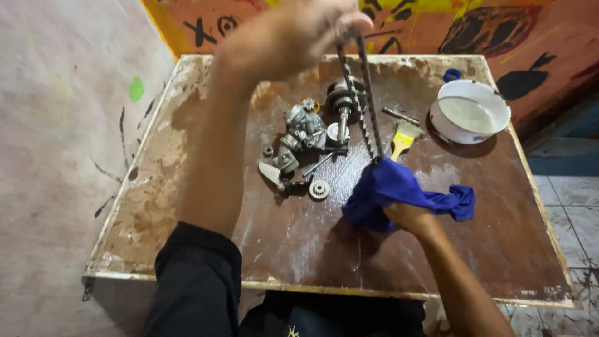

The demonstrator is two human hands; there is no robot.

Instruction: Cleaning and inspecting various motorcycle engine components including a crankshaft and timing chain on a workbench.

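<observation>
Blue cloth (399,190) is bunched in the right hand (409,215), which sits nearest to the camera, low over the brown table (299,243); this grip is clenched around the cloth, and the cloth in turn wraps the lower end of a metal chain (360,93). The chain hangs as a narrow doubled loop, and its long axis runs almost upright, leaning a little, from the cloth up to the left hand (293,34). That hand is raised high, close to the camera lens and farther from the body, with the fingers pinched shut on the top of the chain. So the chain is in the air, stretched between the two hands, above the table and not touching it; the right hand is below it and the left hand above it. Behind the chain, on the table, lies a group of grey metal engine parts (302,134), with a small gear (319,188) just in front of them and a round part with a shaft (342,100) behind. To the right of the chain there is a brush with a yellow handle (404,137), then a white bowl (471,111) near the far right corner. Beyond the table stands an orange painted wall (437,25).
</observation>
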